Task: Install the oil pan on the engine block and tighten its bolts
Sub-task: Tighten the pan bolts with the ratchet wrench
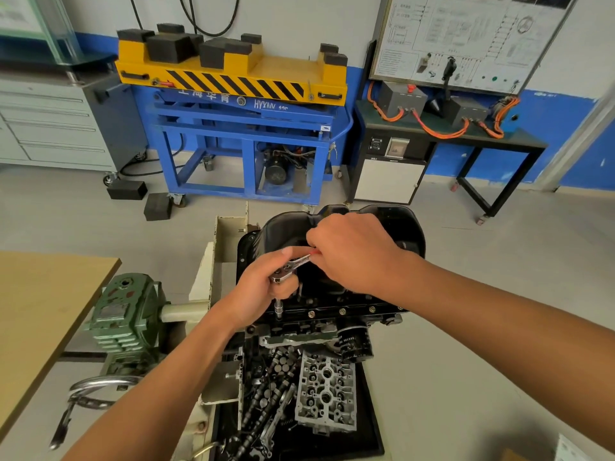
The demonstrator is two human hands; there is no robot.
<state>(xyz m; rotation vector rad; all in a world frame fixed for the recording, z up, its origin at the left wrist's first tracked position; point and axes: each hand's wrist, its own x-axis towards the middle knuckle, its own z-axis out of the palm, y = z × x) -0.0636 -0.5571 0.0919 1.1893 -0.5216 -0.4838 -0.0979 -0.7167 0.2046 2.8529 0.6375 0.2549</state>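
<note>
Head view: nearest, engine block (299, 329), bolts (342, 311) along the flange. Left hand (258, 294) curled round ratchet (288, 271) head over near-left bolt; right hand (352, 254) wrapped on handle. Beyond, oil pan (411, 234) seated on block: probably stiff, weighty, best held by rim.

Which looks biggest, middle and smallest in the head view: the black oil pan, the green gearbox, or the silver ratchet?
1. Biggest: oil pan, even though it is partly hidden.
2. Middle: green gearbox.
3. Smallest: ratchet.
</note>
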